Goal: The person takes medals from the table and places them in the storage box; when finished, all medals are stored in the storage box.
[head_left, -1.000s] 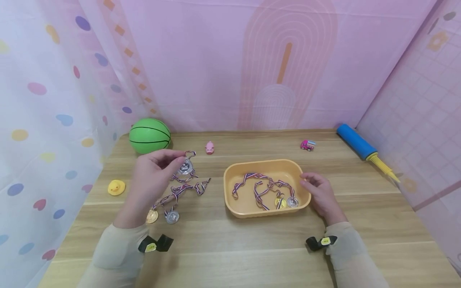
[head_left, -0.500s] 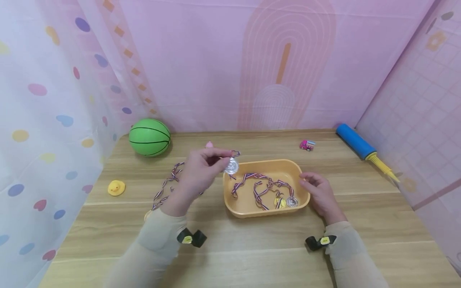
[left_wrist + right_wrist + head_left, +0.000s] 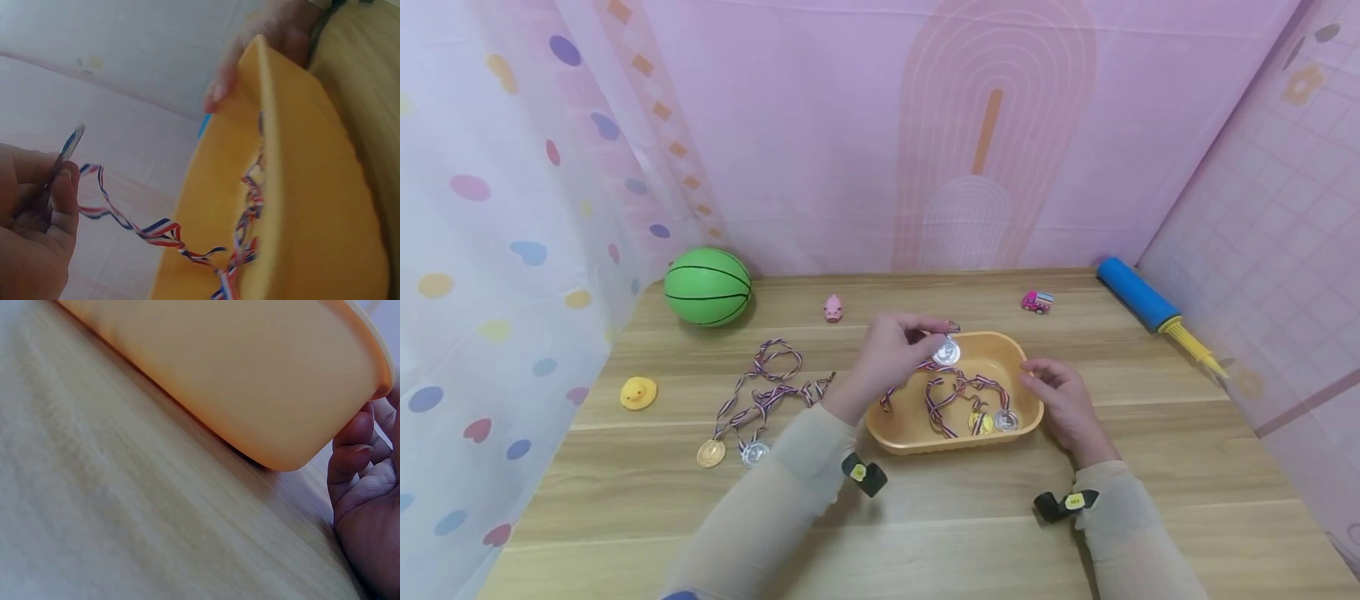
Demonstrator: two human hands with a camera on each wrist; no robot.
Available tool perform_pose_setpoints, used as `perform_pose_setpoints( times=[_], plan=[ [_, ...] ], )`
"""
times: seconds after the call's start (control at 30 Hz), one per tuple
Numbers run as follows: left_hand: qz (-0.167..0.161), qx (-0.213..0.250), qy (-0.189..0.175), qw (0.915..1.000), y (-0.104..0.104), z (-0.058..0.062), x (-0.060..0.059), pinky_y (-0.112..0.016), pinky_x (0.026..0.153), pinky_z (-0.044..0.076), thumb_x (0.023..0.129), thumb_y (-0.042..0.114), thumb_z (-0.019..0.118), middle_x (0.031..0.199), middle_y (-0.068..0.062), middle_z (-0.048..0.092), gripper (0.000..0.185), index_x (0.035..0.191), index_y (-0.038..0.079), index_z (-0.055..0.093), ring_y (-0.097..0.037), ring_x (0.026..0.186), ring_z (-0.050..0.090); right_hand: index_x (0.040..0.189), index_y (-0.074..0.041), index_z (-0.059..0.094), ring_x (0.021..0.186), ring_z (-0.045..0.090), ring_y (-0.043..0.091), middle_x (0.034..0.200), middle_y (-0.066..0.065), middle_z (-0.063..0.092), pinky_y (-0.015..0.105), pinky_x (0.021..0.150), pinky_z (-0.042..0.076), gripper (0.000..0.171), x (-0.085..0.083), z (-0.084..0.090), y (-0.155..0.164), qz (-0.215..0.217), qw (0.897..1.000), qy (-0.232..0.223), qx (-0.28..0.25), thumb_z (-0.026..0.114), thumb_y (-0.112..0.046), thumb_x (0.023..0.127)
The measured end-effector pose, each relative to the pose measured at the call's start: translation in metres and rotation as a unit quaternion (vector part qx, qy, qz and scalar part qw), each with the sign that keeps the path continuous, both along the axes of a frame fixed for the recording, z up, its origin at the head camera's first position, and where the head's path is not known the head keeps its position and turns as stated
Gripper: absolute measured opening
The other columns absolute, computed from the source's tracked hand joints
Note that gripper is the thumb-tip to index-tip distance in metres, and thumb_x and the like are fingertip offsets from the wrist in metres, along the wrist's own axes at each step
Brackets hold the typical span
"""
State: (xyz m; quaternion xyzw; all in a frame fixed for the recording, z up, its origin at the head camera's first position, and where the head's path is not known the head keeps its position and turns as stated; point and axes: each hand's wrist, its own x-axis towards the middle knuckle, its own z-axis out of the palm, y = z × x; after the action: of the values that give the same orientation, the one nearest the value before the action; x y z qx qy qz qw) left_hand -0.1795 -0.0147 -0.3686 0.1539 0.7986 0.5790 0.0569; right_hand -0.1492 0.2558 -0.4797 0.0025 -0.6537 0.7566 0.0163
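My left hand [image 3: 891, 358] pinches a silver medal [image 3: 947, 351] between thumb and fingers, above the back left part of an orange plastic basin [image 3: 917, 447]. In the left wrist view the medal [image 3: 73, 142] is edge-on, and its striped ribbon [image 3: 156, 232] trails down into the basin. With thumb and fingers at the rim, my right hand [image 3: 1063, 408] holds the basin's right end. Inside the basin lie a gold medal [image 3: 981, 422], another silver medal [image 3: 1006, 420] and tangled ribbons. On the table to the left are a gold medal [image 3: 711, 453] and a silver medal [image 3: 754, 453] with ribbons.
A green ball [image 3: 708, 287] and a pink pig toy [image 3: 832, 309] stand at the back left. The yellow duck [image 3: 638, 393] is near the left edge. Toward the back right are a small pink toy truck [image 3: 1037, 302] and a blue and yellow hand pump [image 3: 1138, 294].
My left hand has carried the silver medal and its ribbon rightward, from the left side of the table to above the basin. The right hand stays at the basin's rim.
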Motion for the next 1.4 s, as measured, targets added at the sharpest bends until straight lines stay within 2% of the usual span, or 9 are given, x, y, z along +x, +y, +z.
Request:
perform_pose_setpoints(
  times=[0.13,0.33,0.47,0.57,0.7,0.77,0.97,1.2,1.4],
  plan=[
    [-0.047,-0.014,-0.014,0.9987,0.014,-0.014,-0.003,-0.033,0.065,0.055,0.087,0.013,0.071,0.101,0.007,0.07,0.015,0.101,0.016,0.075,-0.015,0.074,0.061,0.098,-0.011,0.068,0.094,0.05,0.013,0.1,-0.004,0.059,0.019,0.08,0.049,0.01,0.0,-0.001,0.0,-0.001,1.0,-0.006,0.001,0.066,-0.006,0.09],
    [-0.1,-0.069,-0.018,0.9924,0.025,-0.032,-0.003,-0.024,0.061,0.049,0.086,0.014,0.072,0.094,0.009,0.07,0.014,0.098,0.018,0.076,-0.012,0.073,0.058,0.096,-0.017,0.068,0.095,0.049,0.014,0.102,-0.003,0.058,0.019,0.078,0.049,0.011,-0.001,-0.001,0.001,0.0,1.0,-0.01,0.013,0.067,-0.008,0.09],
    [-0.111,-0.128,-0.001,0.9856,0.025,-0.047,-0.004,-0.022,0.061,0.049,0.084,0.011,0.071,0.088,0.009,0.071,0.014,0.097,0.015,0.076,-0.008,0.071,0.058,0.097,-0.016,0.068,0.093,0.049,0.014,0.101,-0.003,0.058,0.019,0.076,0.05,0.011,-0.001,-0.001,0.002,0.004,1.0,-0.005,0.014,0.067,-0.007,0.089],
    [-0.11,-0.142,-0.001,0.9837,0.024,-0.057,-0.005,-0.022,0.065,0.05,0.084,0.01,0.072,0.088,0.007,0.071,0.012,0.094,0.013,0.076,-0.007,0.075,0.06,0.098,-0.015,0.068,0.092,0.049,0.013,0.1,-0.003,0.058,0.019,0.076,0.05,0.011,-0.001,-0.002,0.002,0.006,1.0,-0.003,0.013,0.067,-0.007,0.089],
    [-0.108,-0.145,-0.022,0.9832,0.024,-0.065,-0.004,-0.022,0.068,0.052,0.083,0.009,0.074,0.086,0.007,0.071,0.009,0.09,0.014,0.076,-0.007,0.078,0.062,0.102,-0.007,0.066,0.092,0.049,0.014,0.1,-0.002,0.058,0.019,0.076,0.05,0.013,-0.002,-0.003,0.002,0.006,1.0,-0.004,0.016,0.067,-0.008,0.09],
    [-0.107,-0.145,-0.032,0.9831,0.025,-0.067,-0.003,-0.023,0.067,0.052,0.082,0.009,0.074,0.086,0.008,0.071,0.009,0.089,0.015,0.076,-0.007,0.078,0.062,0.102,-0.008,0.067,0.092,0.049,0.014,0.1,-0.002,0.058,0.019,0.076,0.05,0.012,-0.002,-0.003,0.002,0.006,1.0,-0.005,0.017,0.067,-0.008,0.09],
    [-0.104,-0.134,-0.07,0.9831,0.027,-0.069,0.0,-0.029,0.05,0.054,0.083,0.007,0.073,0.079,0.003,0.068,0.006,0.085,0.012,0.075,-0.017,0.058,0.064,0.096,-0.015,0.068,0.089,0.05,0.013,0.095,-0.002,0.058,0.019,0.075,0.049,0.013,-0.003,-0.003,0.002,0.003,1.0,0.003,0.012,0.066,-0.005,0.089],
    [-0.116,-0.169,-0.049,0.9776,0.027,-0.072,-0.001,-0.026,0.051,0.053,0.082,0.009,0.076,0.076,0.006,0.068,0.005,0.084,0.013,0.075,-0.01,0.058,0.061,0.094,-0.019,0.069,0.09,0.05,0.013,0.097,-0.003,0.059,0.018,0.076,0.049,0.014,-0.004,-0.002,0.002,0.007,1.0,-0.001,0.007,0.067,-0.006,0.089],
    [-0.123,-0.192,-0.044,0.9726,0.027,-0.072,-0.001,-0.025,0.051,0.052,0.081,0.012,0.078,0.071,0.007,0.067,0.004,0.085,0.013,0.077,-0.009,0.056,0.061,0.096,-0.016,0.068,0.09,0.05,0.013,0.098,-0.002,0.059,0.018,0.077,0.049,0.014,-0.001,-0.002,0.001,0.01,1.0,0.003,-0.004,0.066,-0.004,0.089]
  ],
)
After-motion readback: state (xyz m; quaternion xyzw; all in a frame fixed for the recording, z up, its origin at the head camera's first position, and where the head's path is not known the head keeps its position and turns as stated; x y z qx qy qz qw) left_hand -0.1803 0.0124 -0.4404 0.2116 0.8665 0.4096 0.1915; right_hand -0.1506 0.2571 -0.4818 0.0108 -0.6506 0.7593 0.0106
